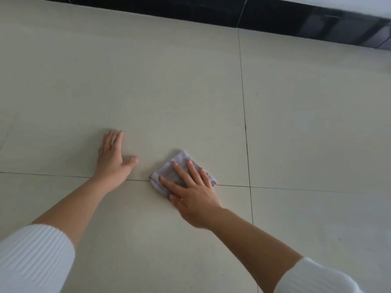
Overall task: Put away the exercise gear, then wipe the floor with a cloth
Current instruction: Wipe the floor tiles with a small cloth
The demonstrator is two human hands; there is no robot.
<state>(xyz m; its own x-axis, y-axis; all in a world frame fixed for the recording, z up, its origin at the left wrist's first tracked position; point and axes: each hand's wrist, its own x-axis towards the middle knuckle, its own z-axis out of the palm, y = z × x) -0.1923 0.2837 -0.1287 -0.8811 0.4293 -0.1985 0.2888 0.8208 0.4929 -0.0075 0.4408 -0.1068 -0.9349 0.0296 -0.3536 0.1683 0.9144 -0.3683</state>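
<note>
— What is the left hand (113, 157) doing?
— Lying flat on the floor (169, 92), fingers straight and close together, thumb out to the side. It holds nothing. A white ribbed sleeve (31, 256) is pushed up that arm.
— And the cloth (179, 160)?
— Just right of that thumb, not touching it. It is small, pale grey-lilac and folded to a rough square with a soft, worn edge. It lies under the right hand (194, 193), with one corner showing beyond the fingertips.
— Gripped?
— No. The right hand's fingers are spread and straight, pressing it flat to the floor, and the thumb lies at its near edge.
— What is the floor like?
— Tiled, large and pale cream, smooth, with thin dark joints (243, 102). One joint runs across beneath the left wrist and under the cloth. Another runs away from the person, right of the right hand. They cross just right of the cloth.
— Room to move?
— Open floor ahead of both hands and out to the right of the right hand. Far ahead a glossy black skirting (190, 11) ends the floor, with white wall (359, 5) above it at the far right
</note>
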